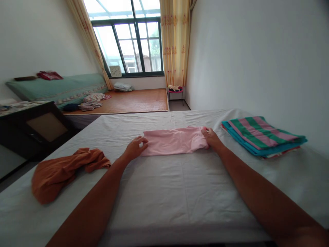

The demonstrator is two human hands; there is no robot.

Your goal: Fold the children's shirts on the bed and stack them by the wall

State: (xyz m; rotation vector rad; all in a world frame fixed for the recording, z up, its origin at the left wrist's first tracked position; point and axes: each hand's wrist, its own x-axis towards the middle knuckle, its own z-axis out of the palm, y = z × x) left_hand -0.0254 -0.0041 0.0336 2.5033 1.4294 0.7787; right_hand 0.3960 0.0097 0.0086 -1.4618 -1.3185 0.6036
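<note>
A pink garment (169, 141), folded into a long flat strip, lies across the middle of the bed. At its left end is my left hand (136, 147), its fingers curled and pinched at the cloth's edge. My right hand (210, 136) grips the right end, where the fabric is bunched and a brighter pink edge shows by the fingertips. To the left of my left arm lies a crumpled rust-brown garment (69, 171). A stack of folded cloths (262, 135), topped by a green and pink striped one, rests to the right of my right hand.
Under everything spreads a pale grey sheet (154, 199). A dark cabinet (38, 128) stands at the left. Beyond the bed are a brown mat-covered platform (144, 99) with clothes, and a small stool (176, 91) near the curtain. A white wall (257, 55) bounds the right side.
</note>
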